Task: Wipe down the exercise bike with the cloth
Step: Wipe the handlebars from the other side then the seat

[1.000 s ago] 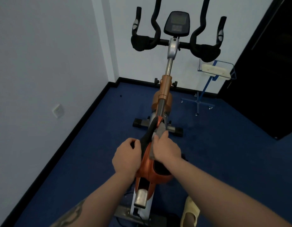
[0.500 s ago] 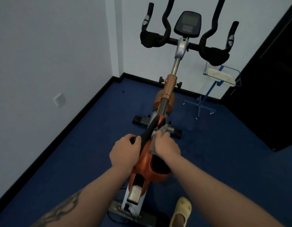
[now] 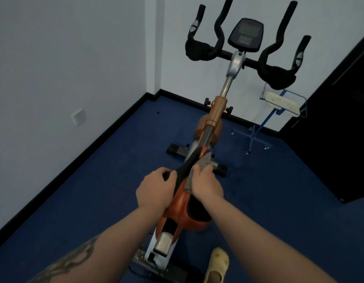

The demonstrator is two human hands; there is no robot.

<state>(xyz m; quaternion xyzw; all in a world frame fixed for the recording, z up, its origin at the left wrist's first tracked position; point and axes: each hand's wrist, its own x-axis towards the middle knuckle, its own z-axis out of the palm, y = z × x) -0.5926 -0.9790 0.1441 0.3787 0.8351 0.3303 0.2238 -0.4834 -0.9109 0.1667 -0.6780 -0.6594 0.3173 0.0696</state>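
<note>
Blue carpeted floor [image 3: 74, 201], white walls, black skirting; exercise bike [image 3: 214, 117] near the far corner, blue wire rack [image 3: 283, 101] holding a pale block beside it. Left hand [image 3: 154, 193] curled around the black saddle [image 3: 189, 166]. Right hand [image 3: 205, 185] gripping the grey cloth [image 3: 201, 164], pressed against the saddle's right side.

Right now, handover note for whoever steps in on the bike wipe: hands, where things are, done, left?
Left hand: grips the left edge of the black saddle, steadying it.
Right hand: presses the grey cloth against the saddle's right side.
Exercise bike: upright on the blue floor, the person behind the saddle.
Done: cannot tell how much is wiped; only the saddle is under the cloth.
Left: handlebars, console, post and orange frame look untouched.
</note>
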